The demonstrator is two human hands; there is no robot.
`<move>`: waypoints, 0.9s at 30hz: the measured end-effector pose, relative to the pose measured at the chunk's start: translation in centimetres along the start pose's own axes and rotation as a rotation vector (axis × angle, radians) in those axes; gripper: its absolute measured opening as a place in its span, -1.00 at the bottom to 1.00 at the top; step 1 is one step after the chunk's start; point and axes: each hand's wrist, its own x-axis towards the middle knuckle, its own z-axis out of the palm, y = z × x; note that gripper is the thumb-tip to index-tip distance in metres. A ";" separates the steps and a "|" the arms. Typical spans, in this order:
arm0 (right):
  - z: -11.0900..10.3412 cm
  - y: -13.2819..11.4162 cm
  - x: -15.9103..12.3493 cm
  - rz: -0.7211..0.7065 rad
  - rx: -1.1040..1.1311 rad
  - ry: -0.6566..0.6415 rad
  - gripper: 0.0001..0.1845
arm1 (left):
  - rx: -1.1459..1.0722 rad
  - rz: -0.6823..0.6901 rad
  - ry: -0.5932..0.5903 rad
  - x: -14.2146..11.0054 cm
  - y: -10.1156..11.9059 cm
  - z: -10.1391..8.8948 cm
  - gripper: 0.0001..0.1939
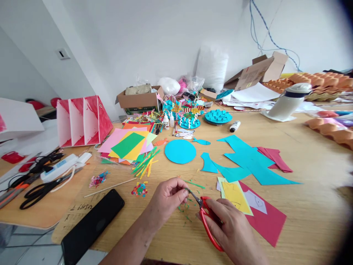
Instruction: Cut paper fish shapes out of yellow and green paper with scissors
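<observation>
Two bare hands at work over the table [160,224], small paper snipping looks to be the step in hand. Right hand [234,224] is curled round the red handles of the scissors [203,217], fingers mostly closed. Left hand [168,200] has thumb and forefinger pinched nearly shut at the blade tips, on what looks like a small green piece; too tiny to tell its shape. Can't tell how wide the blades stand apart

Next move, my judgement: a short, controlled squeeze of the handles, piece held steady, left fingertips kept out of the blade line. Risk is nipping a fingertip, tips sit right by the thumb

Scissors are held at the near middle of the table, just right of the left hand. Long axis slants across the view: handles near and to the right, tips pointing away and left, towards the left fingertips

Around: green clippings [188,218] lie scattered between the hands, green strip [195,184] just beyond the blade tips. Blue circle [180,151] lies flat farther out, paper strips [146,163] to its left. Yellow paper [233,195] partly overlaps red paper [271,228], beyond and beside the right hand. Black phone [93,224] lies left of the left forearm
</observation>
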 end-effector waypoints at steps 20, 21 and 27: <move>0.0 -0.2 -0.3 0.046 0.036 -0.050 -0.75 | 0.050 0.022 -0.050 -0.2 0.1 0.0 -0.90; -0.1 -0.2 -0.3 0.047 0.033 -0.049 -0.75 | 0.048 0.018 -0.047 -0.2 0.0 -0.1 -0.90; -0.3 -0.3 -0.1 0.021 0.020 -0.043 -0.70 | 0.047 0.008 -0.042 -0.2 0.1 -0.1 -0.88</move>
